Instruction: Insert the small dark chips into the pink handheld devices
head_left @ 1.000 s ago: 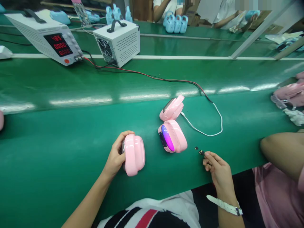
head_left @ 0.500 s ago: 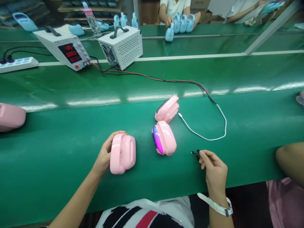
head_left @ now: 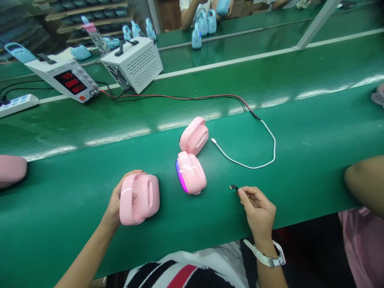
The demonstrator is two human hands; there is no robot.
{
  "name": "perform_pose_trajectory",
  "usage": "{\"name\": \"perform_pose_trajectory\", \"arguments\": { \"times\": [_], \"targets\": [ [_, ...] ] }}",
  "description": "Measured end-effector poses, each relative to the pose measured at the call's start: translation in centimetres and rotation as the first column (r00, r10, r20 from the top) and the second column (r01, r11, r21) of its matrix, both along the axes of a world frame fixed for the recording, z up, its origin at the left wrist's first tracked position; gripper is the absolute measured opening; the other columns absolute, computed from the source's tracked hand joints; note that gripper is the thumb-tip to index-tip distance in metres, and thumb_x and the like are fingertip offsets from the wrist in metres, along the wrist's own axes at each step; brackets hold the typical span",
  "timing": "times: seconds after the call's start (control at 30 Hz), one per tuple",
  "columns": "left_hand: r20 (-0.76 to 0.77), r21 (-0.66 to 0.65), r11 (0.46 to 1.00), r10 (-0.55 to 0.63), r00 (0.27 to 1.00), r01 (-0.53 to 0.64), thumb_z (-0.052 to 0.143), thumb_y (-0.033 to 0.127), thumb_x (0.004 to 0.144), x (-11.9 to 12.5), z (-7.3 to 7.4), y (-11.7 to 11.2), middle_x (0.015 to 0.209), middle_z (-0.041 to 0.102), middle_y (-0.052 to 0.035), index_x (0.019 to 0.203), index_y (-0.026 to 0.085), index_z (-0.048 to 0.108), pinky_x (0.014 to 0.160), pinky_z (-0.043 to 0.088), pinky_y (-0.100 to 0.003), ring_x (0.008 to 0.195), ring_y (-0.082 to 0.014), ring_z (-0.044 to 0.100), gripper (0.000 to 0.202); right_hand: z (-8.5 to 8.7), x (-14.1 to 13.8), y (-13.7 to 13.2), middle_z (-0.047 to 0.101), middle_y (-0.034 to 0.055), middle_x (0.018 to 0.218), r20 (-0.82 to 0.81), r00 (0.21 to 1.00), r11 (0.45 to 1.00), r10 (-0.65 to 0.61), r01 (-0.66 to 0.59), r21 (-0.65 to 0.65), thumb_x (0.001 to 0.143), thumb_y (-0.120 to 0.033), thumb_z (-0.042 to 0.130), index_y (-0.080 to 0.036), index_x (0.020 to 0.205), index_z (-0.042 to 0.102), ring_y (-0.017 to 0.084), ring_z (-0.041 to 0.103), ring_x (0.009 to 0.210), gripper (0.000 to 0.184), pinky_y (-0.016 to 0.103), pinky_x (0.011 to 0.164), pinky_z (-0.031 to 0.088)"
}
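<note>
My left hand grips a pink handled device that rests on the green belt, handle side up. My right hand pinches a small black part between thumb and fingers, just above the belt. Between the hands lies a second pink device with a purple glowing face. Behind it sits a third pink device. A white cable loops to the right, its plug end lying loose beside the third device.
A white power supply with a red display and a white vented box stand at the back left. A pink device lies at the left edge. Another person's arm rests at the right. Blue devices stand by people across.
My left hand has turned its pink device so the handle side faces up and drawn it toward me. My right hand kept pinching the small black part. The view swung left.
</note>
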State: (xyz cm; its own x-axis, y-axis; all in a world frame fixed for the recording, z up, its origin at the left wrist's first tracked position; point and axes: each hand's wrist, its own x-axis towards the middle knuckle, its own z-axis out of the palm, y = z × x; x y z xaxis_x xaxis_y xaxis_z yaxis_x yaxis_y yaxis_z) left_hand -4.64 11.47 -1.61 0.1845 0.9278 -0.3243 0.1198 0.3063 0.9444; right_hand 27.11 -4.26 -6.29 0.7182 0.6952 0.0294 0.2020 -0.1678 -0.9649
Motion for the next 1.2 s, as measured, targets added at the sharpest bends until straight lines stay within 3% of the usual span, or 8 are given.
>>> {"name": "perform_pose_trajectory", "arguments": {
  "times": [0.2,0.43,0.73,1.0,1.13,1.2],
  "targets": [
    [-0.029,0.015,1.0,0.0,1.0,0.001,0.08,0.046,0.052,0.2,0.1,-0.2,0.116,0.057,-0.0073,0.114,0.023,0.056,0.072,0.048,-0.026,0.098,-0.0265,0.053,0.07,-0.2,0.1,-0.2,0.059,0.0047,0.079,0.009,1.0,1.0,0.014,-0.014,-0.004,0.082,-0.035,0.066,-0.014,0.078,0.066,0.009,0.054,0.064,0.021,0.018,0.053,0.045],
    [0.015,0.07,0.994,-0.085,0.996,0.084,0.075,0.041,0.063,-0.2,-0.4,-0.3,0.119,0.057,-0.0026,0.115,0.026,0.057,0.075,0.047,-0.023,0.101,-0.024,0.053,0.057,-0.1,0.1,-0.4,0.06,0.005,0.078,0.044,0.999,0.999,-0.007,0.009,-0.036,0.08,-0.038,0.068,-0.014,0.078,0.066,0.009,0.053,0.063,0.024,0.019,0.053,0.044],
    [0.107,0.09,0.995,-0.053,0.993,0.043,0.078,0.043,0.055,0.6,-0.5,-0.8,0.107,0.06,-0.007,0.11,0.021,0.058,0.069,0.047,-0.024,0.087,-0.0207,0.057,0.062,0.4,-0.2,-0.3,0.06,0.0063,0.073,0.027,0.99,0.981,-0.139,0.141,-0.137,0.069,-0.049,0.074,-0.013,0.079,0.067,0.011,0.05,0.06,0.038,0.021,0.051,0.041],
    [0.117,0.153,0.984,-0.113,0.987,0.094,0.071,0.042,0.064,0.8,-0.6,-1.1,0.104,0.059,-0.0064,0.113,0.019,0.055,0.066,0.043,-0.023,0.082,-0.0184,0.056,0.057,0.4,-0.1,0.0,0.056,0.0033,0.065,0.011,0.971,0.951,-0.238,0.235,-0.198,0.06,-0.05,0.078,-0.013,0.083,0.067,0.01,0.046,0.056,0.046,0.019,0.046,0.035],
    [0.113,0.167,0.977,-0.155,0.981,0.135,0.068,0.04,0.067,0.7,-1.1,-1.1,0.104,0.058,-0.0051,0.116,0.02,0.053,0.07,0.043,-0.023,0.085,-0.0187,0.056,0.054,1.2,0.6,0.9,0.045,-0.0006,0.053,-0.034,0.975,0.935,-0.218,0.199,-0.292,0.056,-0.052,0.079,-0.011,0.071,0.064,0.006,0.035,0.047,0.046,0.018,0.04,0.025],
    [0.115,0.181,0.973,-0.163,0.98,0.14,0.066,0.038,0.069,0.7,-1.4,-1.1,0.107,0.057,-0.0049,0.117,0.02,0.053,0.073,0.044,-0.023,0.088,-0.0189,0.056,0.053,2.4,0.4,1.4,0.044,-0.0005,0.052,-0.016,0.986,0.939,-0.164,0.151,-0.31,0.056,-0.051,0.079,-0.011,0.063,0.06,0.007,0.037,0.047,0.045,0.019,0.041,0.027]
  ]
}}
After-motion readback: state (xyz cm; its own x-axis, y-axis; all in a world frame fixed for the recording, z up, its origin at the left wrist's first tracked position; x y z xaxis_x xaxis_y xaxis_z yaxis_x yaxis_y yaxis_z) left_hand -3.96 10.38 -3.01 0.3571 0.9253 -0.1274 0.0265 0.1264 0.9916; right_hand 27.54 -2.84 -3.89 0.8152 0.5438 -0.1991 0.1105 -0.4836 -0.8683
